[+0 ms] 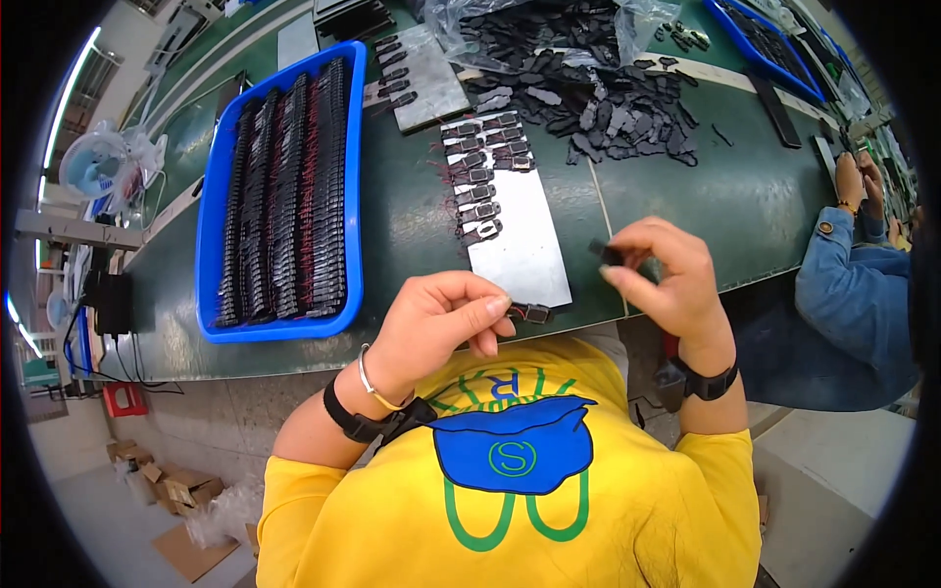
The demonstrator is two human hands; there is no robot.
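Note:
My left hand point(431, 318) pinches a small black module with thin wires point(532, 314), shaped like a small speaker, just in front of the table's near edge. Between the thumb and fingers of my right hand point(671, 274) is a small flat black piece point(605, 252), slightly blurred, held apart from the module. A pale metal plate point(529, 240) lies between and beyond my hands. Several similar modules point(478, 193) with red wires sit in rows on its far and left parts.
On the left stands a blue tray point(357, 196) packed with rows of black modules point(284, 196). A loose pile of flat black pieces point(627, 113) lies beyond my right hand, near a clear plastic bag point(637, 24). Another metal plate point(426, 78) lies far off. A co-worker's blue sleeve point(843, 269) is at right.

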